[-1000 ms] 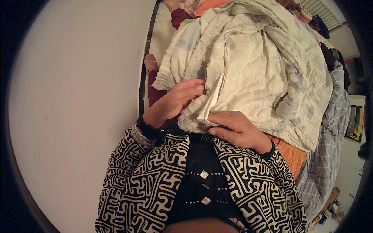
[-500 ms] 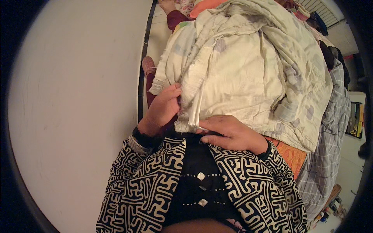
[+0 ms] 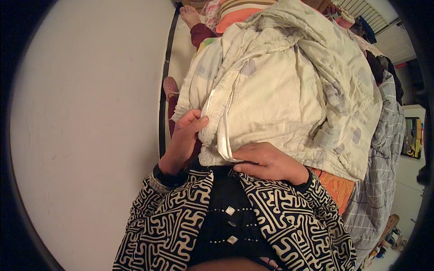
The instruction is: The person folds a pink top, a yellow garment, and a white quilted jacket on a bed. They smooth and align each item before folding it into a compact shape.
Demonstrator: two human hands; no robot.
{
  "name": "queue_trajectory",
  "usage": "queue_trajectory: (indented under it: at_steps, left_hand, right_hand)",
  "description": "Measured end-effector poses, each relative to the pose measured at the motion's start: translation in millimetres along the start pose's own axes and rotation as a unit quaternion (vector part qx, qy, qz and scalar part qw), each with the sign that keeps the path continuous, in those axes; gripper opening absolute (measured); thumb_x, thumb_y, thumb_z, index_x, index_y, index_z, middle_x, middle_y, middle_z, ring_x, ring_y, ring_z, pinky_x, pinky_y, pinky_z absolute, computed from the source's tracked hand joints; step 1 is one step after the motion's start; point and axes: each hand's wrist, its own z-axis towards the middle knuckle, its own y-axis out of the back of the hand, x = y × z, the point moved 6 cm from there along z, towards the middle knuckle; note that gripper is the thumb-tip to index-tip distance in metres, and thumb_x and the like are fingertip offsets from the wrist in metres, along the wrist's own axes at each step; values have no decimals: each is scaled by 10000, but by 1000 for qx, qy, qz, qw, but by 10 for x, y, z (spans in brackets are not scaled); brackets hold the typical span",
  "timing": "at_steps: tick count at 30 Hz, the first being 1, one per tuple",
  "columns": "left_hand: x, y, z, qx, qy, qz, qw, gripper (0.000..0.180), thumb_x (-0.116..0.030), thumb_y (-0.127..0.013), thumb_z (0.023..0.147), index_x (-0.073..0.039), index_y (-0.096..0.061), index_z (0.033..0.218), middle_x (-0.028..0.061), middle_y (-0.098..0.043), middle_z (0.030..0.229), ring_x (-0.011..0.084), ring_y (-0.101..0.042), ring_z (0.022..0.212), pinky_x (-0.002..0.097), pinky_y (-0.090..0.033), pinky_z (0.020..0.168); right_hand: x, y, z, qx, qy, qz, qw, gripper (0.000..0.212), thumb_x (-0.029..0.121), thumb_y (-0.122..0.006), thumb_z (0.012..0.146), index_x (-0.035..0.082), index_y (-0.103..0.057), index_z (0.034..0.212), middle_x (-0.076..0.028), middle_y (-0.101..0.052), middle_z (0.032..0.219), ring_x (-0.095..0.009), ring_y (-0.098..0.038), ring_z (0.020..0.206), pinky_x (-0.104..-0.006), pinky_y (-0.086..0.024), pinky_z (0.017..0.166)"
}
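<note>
A large cream cloth (image 3: 271, 99) with grey squares lies bunched and folded in front of me, its left border frayed. My left hand (image 3: 183, 137) closes on that left border, thumb and fingers pinching the fabric. Along the same border runs a narrow white fabric strip (image 3: 223, 135), looping down toward my body. My right hand (image 3: 273, 161) rests low on the cloth's near edge, with the thumb and fingers closed at the strip's lower end. Its fingertips are partly hidden by the strip and fabric.
A plain pale wall (image 3: 90, 126) fills the left side. Beyond the cloth are a bare foot (image 3: 190, 16), a pink slipper (image 3: 171, 86) and a striped cushion (image 3: 244, 13). Orange fabric (image 3: 337, 189) and a grey checked sheet (image 3: 375, 194) lie to the right.
Both hands sit slightly lower in the picture, and the cloth's near edge has shifted with them. The white strip now bows out more loosely. Both hands keep their hold.
</note>
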Motion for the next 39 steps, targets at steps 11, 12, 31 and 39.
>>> queue_trajectory:
  at_steps: [11,12,31,39]
  left_hand:
    - [-357,-539,-249,43,-258,473,841,115,-85,-714,807,-53,-604,816,53,-579,734,182,-572,685,308,-438,595]
    - [-348,-635,-268,74,-287,496,816,113,-82,-713,794,-52,-605,804,77,-570,729,224,-579,680,327,-436,587]
    - [-154,-757,-221,181,-330,559,739,110,-45,-690,737,-40,-598,796,103,-545,713,314,-547,660,400,-427,572]
    - [-102,-699,-184,179,-310,561,746,109,-48,-681,732,-49,-590,793,98,-546,728,302,-555,676,394,-432,581]
  right_hand:
    - [-398,459,-62,-246,-174,210,930,255,209,-578,979,-12,-639,1090,-3,-642,900,-69,-563,831,-222,-466,760]
    - [-432,460,-39,-243,-174,226,927,258,218,-581,979,-6,-637,1094,-4,-639,887,-68,-561,823,-222,-465,755]
    - [-972,912,114,-288,-217,336,870,194,265,-560,987,76,-600,970,-12,-626,726,-93,-543,549,-228,-461,544]
    - [-965,779,71,-270,-220,343,872,207,274,-550,994,75,-603,974,-19,-636,760,-91,-549,568,-222,-460,569]
